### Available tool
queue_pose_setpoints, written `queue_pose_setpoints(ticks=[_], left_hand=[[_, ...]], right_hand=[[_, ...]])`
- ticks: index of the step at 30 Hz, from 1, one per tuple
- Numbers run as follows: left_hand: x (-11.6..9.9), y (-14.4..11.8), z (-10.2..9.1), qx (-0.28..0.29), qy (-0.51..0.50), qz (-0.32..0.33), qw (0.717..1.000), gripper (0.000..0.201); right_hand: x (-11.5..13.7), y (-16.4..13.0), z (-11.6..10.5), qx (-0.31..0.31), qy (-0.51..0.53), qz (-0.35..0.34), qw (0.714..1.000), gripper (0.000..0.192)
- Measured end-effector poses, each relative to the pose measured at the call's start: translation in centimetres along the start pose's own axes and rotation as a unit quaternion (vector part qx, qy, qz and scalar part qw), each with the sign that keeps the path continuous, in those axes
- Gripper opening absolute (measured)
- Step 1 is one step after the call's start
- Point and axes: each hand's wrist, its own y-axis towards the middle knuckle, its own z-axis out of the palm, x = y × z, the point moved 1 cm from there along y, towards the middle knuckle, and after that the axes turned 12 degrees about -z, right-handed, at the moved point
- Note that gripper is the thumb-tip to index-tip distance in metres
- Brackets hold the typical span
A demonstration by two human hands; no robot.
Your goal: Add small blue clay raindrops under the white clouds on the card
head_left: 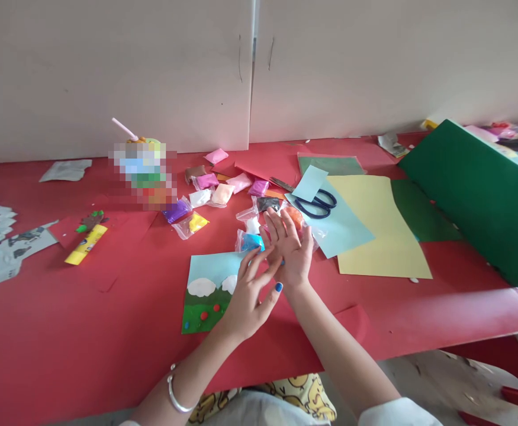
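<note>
My right hand point(293, 255) is turned palm up with its fingers stretched out. Over that palm lies my left hand point(250, 303), fingers apart, their tips touching it. A tiny blue bit of clay point(282, 261) shows between the left fingertips and the right palm. There is a blue patch on my left thumb tip; I cannot tell if it is clay or nail polish. Partly beneath my left hand is a card picture point(206, 269) with light-blue sky, white clouds and green ground with red and blue dots. A bag of blue clay point(252, 242) lies just beyond my hands.
Several small bags of coloured clay, one yellow point(198, 222), lie beyond the picture. Scissors point(316, 204) rest on light-blue paper point(345, 222), beside yellow paper point(383, 231). A green box point(472, 195) stands right. To the left lies a glue stick point(86, 244) on the red table point(129, 331).
</note>
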Motion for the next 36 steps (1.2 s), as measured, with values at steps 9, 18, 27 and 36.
queue_pose_setpoints(ticks=[9, 18, 27, 36], left_hand=[[0.2, -0.2, 0.1, -0.02, 0.052, 0.035, 0.998, 0.047], [-0.4, -0.4, 0.0, 0.038, -0.028, 0.013, 0.999, 0.058], [-0.2, -0.4, 0.0, 0.024, -0.037, -0.007, 0.999, 0.046], [0.8, 0.8, 0.0, -0.132, -0.134, -0.034, 0.982, 0.011]], right_hand=[[0.0, -0.3, 0.2, 0.009, -0.043, -0.03, 0.999, 0.045], [0.3, 0.0, -0.1, -0.009, -0.062, -0.068, 0.996, 0.046], [0.3, -0.3, 0.1, -0.008, -0.063, -0.076, 0.995, 0.045], [-0.7, -1.7, 0.7, 0.023, -0.044, -0.011, 0.999, 0.044]])
